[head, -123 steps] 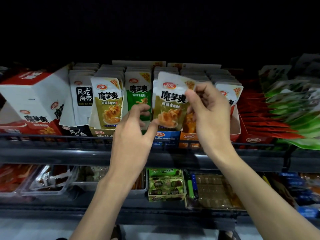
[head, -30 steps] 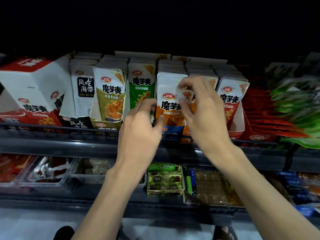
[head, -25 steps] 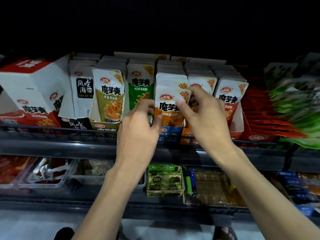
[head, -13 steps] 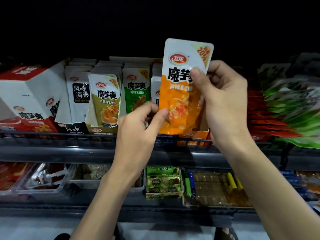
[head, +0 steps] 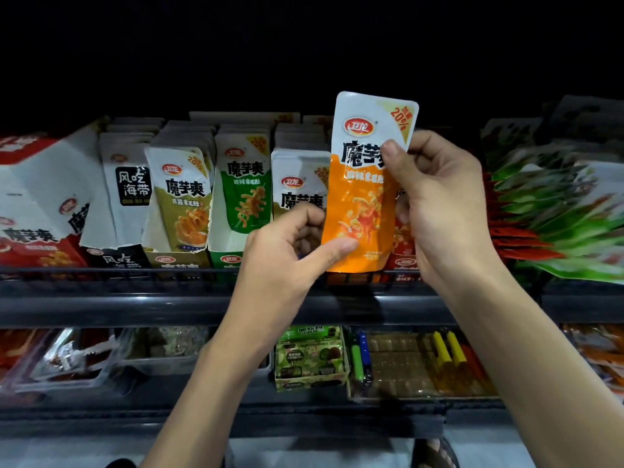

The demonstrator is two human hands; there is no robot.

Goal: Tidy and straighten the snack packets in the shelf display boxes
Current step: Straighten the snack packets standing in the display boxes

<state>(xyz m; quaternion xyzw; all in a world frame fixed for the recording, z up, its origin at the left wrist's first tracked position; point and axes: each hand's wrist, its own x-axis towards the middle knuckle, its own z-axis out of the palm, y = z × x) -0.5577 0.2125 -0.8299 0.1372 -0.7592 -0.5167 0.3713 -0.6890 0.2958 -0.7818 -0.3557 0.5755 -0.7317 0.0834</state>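
Packet, orange and white, held upright in both our hands in front of the top shelf.
Our right hand pinched its right edge, thumb on the front print; our left hand pinched its lower left corner. We had it above the shelf rail, in front of the display boxes, its left edge overlapping a standing packet row.

Upright orange-and-white snack packet, above shelf boxes
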